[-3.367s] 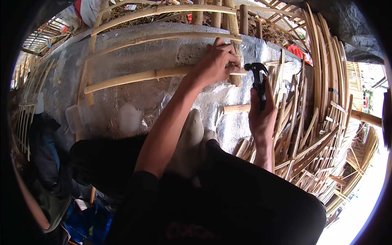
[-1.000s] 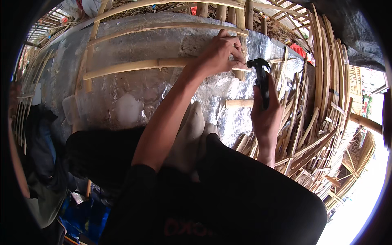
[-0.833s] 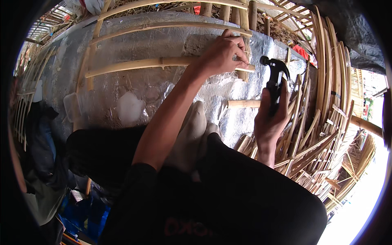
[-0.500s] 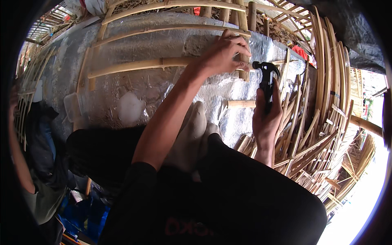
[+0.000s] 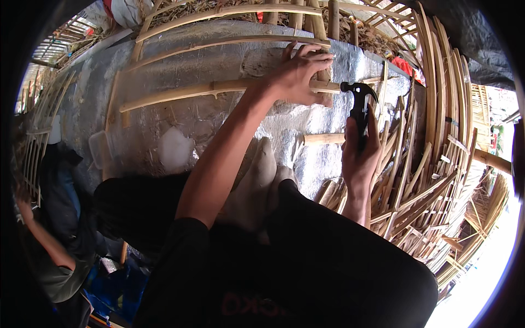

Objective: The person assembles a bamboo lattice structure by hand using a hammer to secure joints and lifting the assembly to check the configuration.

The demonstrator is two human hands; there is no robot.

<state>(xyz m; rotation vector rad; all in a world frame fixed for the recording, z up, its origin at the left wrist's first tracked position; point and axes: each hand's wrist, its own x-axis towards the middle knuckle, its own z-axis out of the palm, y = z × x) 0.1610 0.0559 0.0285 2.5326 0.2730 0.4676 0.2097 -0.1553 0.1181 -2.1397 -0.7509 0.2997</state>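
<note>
A split-bamboo strip [image 5: 180,97] lies crosswise over an upright bamboo piece [image 5: 324,71] of a frame. My left hand [image 5: 292,79] is closed around the strip near its right end, the thumb below and the fingers spread above over the upright. My right hand [image 5: 361,156] grips a black claw hammer [image 5: 360,104] by its handle. The hammer's striking face is right at the strip's end, its claw pointing right; whether they touch I cannot tell. Whatever lies under my left palm is hidden.
Foil-like sheeting [image 5: 219,123] lies beneath the frame. A short bamboo piece [image 5: 322,139] rests near my feet. Bamboo strips [image 5: 415,180] are heaped at the right, beside tall upright ones [image 5: 437,82]. At the far left, another person's arm [image 5: 46,238] reaches toward a slatted bamboo piece.
My left fingers have shifted from the strip's tip to spread around it and the upright. The hammer has moved slightly right. The other person's arm has come further into view.
</note>
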